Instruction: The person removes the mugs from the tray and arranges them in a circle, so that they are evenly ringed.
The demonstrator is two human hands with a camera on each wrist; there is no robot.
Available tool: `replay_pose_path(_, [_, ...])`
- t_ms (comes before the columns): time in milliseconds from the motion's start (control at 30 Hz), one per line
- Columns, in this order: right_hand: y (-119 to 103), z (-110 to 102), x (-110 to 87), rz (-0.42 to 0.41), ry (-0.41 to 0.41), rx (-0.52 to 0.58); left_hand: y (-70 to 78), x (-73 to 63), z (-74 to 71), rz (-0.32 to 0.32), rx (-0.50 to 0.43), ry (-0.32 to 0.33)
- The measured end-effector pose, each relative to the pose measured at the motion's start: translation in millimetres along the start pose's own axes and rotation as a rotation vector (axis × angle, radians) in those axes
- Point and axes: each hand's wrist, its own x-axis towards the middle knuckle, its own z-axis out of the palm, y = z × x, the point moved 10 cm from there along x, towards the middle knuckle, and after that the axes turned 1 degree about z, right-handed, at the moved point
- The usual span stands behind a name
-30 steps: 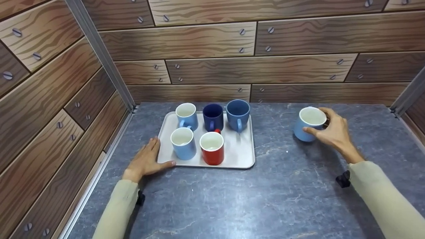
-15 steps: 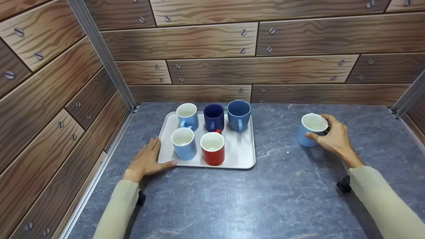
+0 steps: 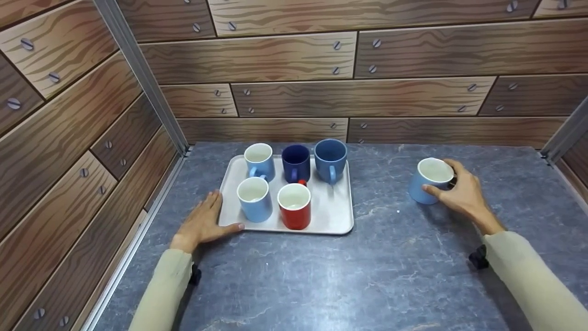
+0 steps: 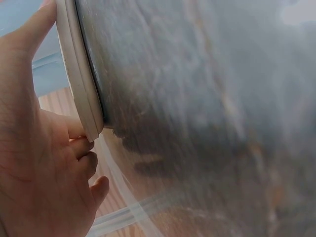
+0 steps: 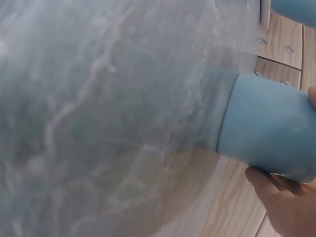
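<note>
Just lowered, the pale-blue mug (image 3: 421, 178) gripped by the right hand (image 3: 463, 193) seems set down right of the tray (image 3: 333, 209); outspread, the left hand (image 3: 200, 224) touches the tray.

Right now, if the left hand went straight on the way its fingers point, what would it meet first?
The left hand would meet the white tray first, whose edge it seems to touch.

The tray (image 3: 331, 207) is white; on it, a red mug (image 3: 295, 211), a navy mug (image 3: 296, 166); right of it, a light-blue mug (image 3: 430, 176); beneath it, marbled grey-blue tabletop (image 3: 358, 276).
</note>
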Motion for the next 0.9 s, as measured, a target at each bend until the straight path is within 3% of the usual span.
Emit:
replay_pose_path(233, [-18.5,-11.2,0.6,-0.023,0.048,0.027,-0.4,-1.7,1.7,-0.002,-0.001,-0.002])
replay_pose_path(500, [-65.8,-19.3,-0.2,-0.138,0.136,0.069,0.6,-0.5,1.0,0.004,0.009,-0.016])
replay_pose_path(633, [-94.4,-9.8,-2.4,-0.209,0.122,0.105,0.8,-0.6,-0.2,0.007,0.009,-0.013])
replay_pose_path(900, [-148.6,28.7,-5.2,-0.331,0.034,0.186,0.5,-0.6,1.3,0.009,0.007,-0.015])
